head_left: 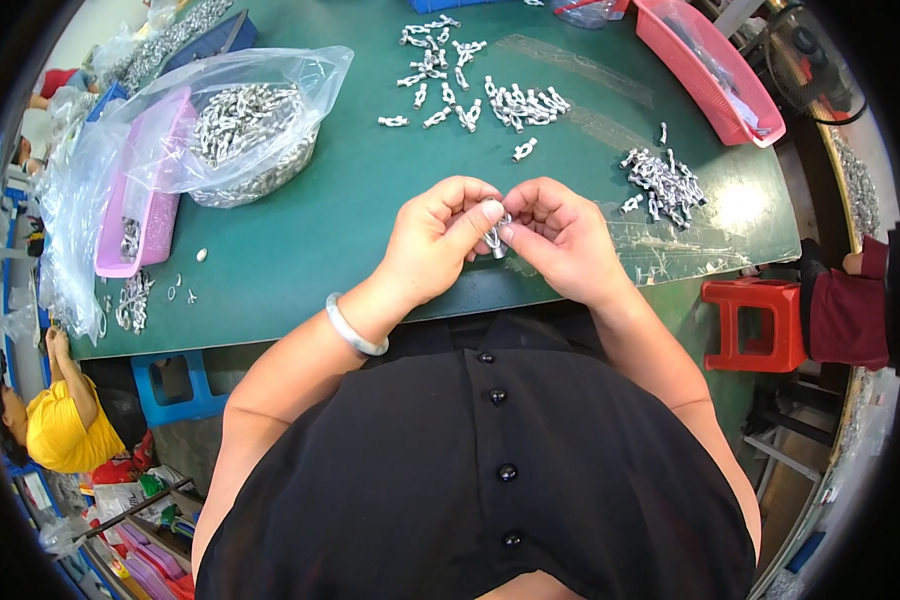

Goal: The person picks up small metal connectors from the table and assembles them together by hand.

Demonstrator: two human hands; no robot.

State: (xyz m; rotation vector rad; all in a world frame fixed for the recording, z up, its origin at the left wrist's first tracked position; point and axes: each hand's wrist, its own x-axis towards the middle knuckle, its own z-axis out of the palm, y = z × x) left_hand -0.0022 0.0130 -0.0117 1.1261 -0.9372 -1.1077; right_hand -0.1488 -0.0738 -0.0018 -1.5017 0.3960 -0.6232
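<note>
Near the front edge of the green table, both my hands meet over one small silvery metal fitting (pixel 498 243). My left hand (pixel 430 240) pinches it from one side, thumb on top. From the other side my right hand (pixel 562 240) grips it with thumb and curled fingers. My fingers cover its upper part; the lower end pokes out below the thumbs. A single similar fitting (pixel 525 149) lies just beyond my hands. Farther off are loose groups of the same fittings (pixel 526 106), and a heap of them (pixel 664 186) sits to the right.
At left, a clear plastic bag (pixel 320 80) of fittings stands beside a pink basket (pixel 138 235). Another pink basket (pixel 705 75) and a black fan (pixel 810 62) are at the far right. A red stool (pixel 755 325) and blue stool (pixel 175 388) flank the table (pixel 370 190). Other people sit on either side.
</note>
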